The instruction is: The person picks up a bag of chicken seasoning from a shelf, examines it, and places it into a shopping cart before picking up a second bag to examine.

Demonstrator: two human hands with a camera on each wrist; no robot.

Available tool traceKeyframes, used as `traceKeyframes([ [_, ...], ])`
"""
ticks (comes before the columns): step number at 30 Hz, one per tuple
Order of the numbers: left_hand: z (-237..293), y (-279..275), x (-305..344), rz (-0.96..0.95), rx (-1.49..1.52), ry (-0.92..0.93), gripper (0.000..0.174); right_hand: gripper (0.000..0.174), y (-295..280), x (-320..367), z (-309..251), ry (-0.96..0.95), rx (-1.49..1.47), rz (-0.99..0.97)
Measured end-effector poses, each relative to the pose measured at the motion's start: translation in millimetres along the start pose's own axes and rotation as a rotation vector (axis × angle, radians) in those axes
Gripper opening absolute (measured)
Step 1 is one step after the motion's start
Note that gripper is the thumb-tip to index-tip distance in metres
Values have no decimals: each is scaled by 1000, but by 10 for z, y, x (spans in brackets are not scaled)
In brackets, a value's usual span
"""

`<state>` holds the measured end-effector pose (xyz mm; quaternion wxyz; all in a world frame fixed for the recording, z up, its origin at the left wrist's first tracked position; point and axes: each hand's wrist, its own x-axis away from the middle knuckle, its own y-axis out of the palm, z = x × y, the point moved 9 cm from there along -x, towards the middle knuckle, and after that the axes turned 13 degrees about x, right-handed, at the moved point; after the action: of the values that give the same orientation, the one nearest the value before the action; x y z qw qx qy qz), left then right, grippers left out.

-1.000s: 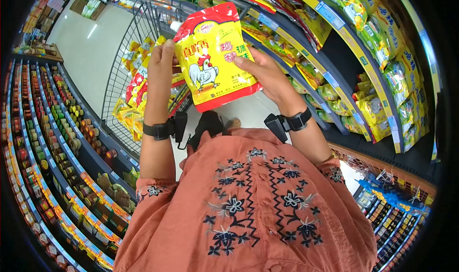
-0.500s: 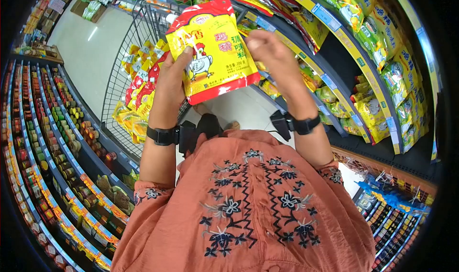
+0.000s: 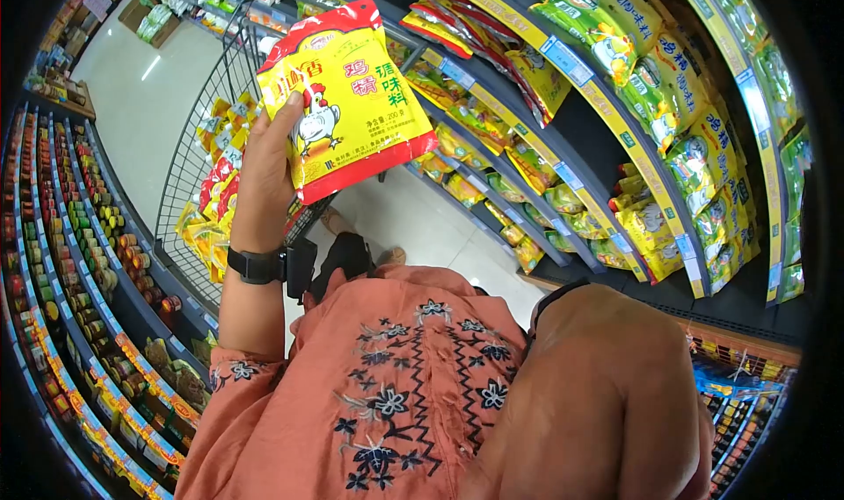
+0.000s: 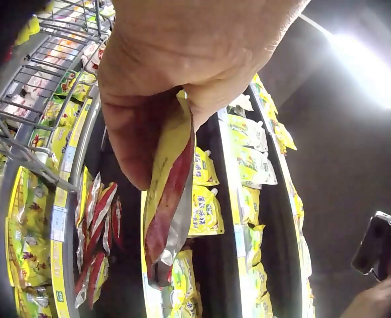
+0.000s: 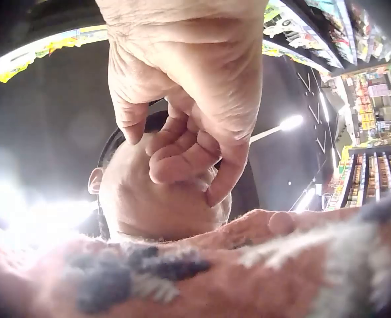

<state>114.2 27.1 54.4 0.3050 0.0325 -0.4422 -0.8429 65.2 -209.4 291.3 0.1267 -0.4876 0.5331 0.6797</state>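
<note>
Left hand [image 3: 266, 166] pinches yellow pouch [image 3: 360, 117].
Right hand [image 5: 190, 86]: fingers loosely curled, empty, clear only in right wrist view.

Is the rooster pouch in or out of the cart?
Out: the left hand grips the rooster pouch; the left wrist view shows the cart apart from it.

On the yellow and red pouch [image 3: 347, 104], 鸡精 is printed in red, 调味料 in green, and 净含量:200克 in small dark type beneath. 鸡精 is repeated on a green and yellow shelf bag [image 3: 607, 29]. Shelf price labels [image 3: 567, 60] are too small to be read.
</note>
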Motion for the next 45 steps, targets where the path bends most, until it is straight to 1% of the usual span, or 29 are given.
traceKeyframes([
  [1,5,-25,7,17,-7,1,25,31,-8,-68,-8,95,-29,26],
  [3,12,9,45,19,-4,1,26,30,-13,-67,-14,221,-57,5],
  [4,16,21,66,21,-2,1,26,31,-14,-6,-24,251,-57,-40],
  [6,30,-2,83,29,-13,5,28,32,-72,29,-17,256,7,162],
  [7,31,-16,79,29,-11,5,28,33,-16,55,-36,229,75,409],
  [9,46,-46,70,27,-10,19,29,34,-26,135,-76,250,141,534],
  [10,51,-60,62,24,-9,31,29,35,-49,142,-94,299,139,413],
  [12,52,-37,77,16,-5,44,29,34,-80,74,-66,380,83,273],
  [15,45,53,127,-1,4,40,29,33,-103,-90,-1,439,-10,203],
  [19,30,-8,85,6,7,30,29,34,-60,14,-91,421,-2,34],
  [21,10,-22,69,-1,11,23,29,35,-72,31,-142,240,78,46],
  [22,5,-3,66,-5,21,37,29,37,-55,84,-121,60,159,103],
  [24,8,30,68,-10,35,65,29,40,-25,83,-90,66,132,73],
  [25,10,39,74,-16,31,63,29,41,-15,16,-90,253,25,-12],
  [27,1,60,79,-30,24,51,29,38,-42,-85,-90,563,-138,-158],
  [29,-5,-20,27,-55,5,73,29,31,-149,-218,-73,806,-263,-299],
  [30,1,-51,-22,-77,-4,93,29,31,-284,-243,-155,779,-129,-293],
  [31,9,-54,-38,-98,10,121,33,32,-440,-249,-234,748,-6,-265],
  [34,-17,45,20,-120,84,84,40,34,-1214,-98,-369,623,495,12],
  [35,-73,167,53,-227,206,15,46,35,-1547,-41,-446,617,684,144],
  [36,-156,72,4,-178,263,-36,49,31,-1849,38,-527,670,908,234],
  [38,-243,-30,-9,-182,322,-107,48,25,-2273,271,-587,765,1246,445],
  [39,-312,-12,10,-371,431,-126,43,24,-2393,372,-518,830,1242,500],
  [40,-360,108,51,-459,492,-190,42,26,-2487,460,-448,902,1274,481],
  [42,-380,291,162,-498,552,-281,47,33,-2597,577,-261,986,1242,455],
  [45,-457,473,280,-512,586,-414,53,41,-2711,707,-45,1037,1197,412],
])
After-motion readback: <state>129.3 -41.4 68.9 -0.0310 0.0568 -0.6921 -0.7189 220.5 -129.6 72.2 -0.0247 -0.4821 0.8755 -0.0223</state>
